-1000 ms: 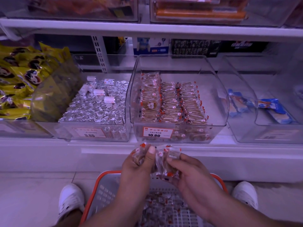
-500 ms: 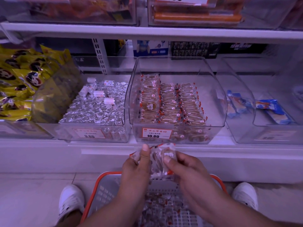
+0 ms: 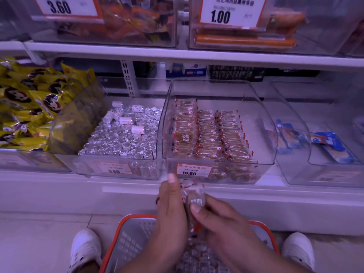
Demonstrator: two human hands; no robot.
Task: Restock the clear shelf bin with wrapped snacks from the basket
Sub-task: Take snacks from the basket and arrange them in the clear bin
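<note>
A small stack of clear-wrapped snacks (image 3: 194, 198) with red-and-white ends is pressed together between both hands, just below the shelf edge. My left hand (image 3: 171, 205) grips its left side, thumb pointing up. My right hand (image 3: 212, 215) pinches its right side with thumb and fingers. Right above them stands the clear shelf bin (image 3: 264, 119), with three rows of the same snacks (image 3: 212, 134) on its left and bare floor on its right; a 10.80 tag (image 3: 194, 171) sits on its front. The orange-rimmed grey basket (image 3: 130, 239) rests on the floor between my white shoes, more snacks inside.
Left of the target bin is a bin of foil-topped cups (image 3: 122, 136), then yellow packets (image 3: 25, 107). To the right stands a bin with blue packets (image 3: 331, 146). An upper shelf (image 3: 197, 56) with price-tagged bins overhangs. White shoes (image 3: 84, 247) flank the basket.
Both hands have squeezed the spread snacks into a tighter stack and shifted slightly. The view has tilted up, showing more of the upper shelf.
</note>
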